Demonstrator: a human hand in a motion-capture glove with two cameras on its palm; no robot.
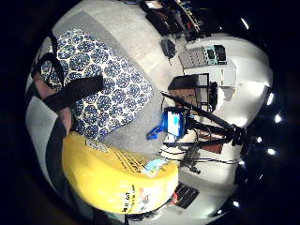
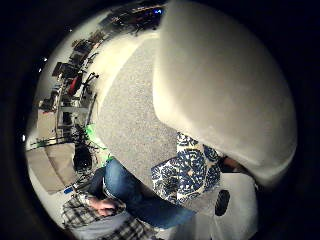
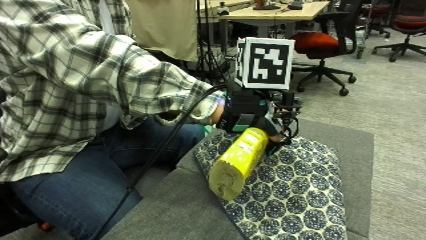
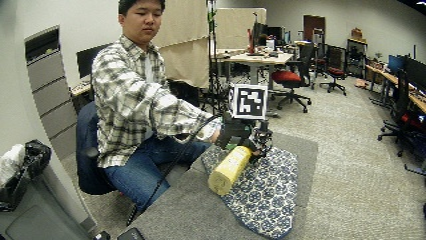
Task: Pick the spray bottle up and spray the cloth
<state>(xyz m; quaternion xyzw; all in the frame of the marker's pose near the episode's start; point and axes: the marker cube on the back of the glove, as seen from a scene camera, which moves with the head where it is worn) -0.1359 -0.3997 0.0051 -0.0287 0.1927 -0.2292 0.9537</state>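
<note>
A yellow bottle juts toward me, tipped on its side above the patterned cloth. The gloved hand grips its neck. Its nozzle is hidden; if misaimed, spray could miss the cloth.

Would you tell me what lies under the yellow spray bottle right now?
The blue patterned cloth lies beneath the yellow spray bottle, spread on the grey table. The gloved right hand covers the bottle's top.
</note>
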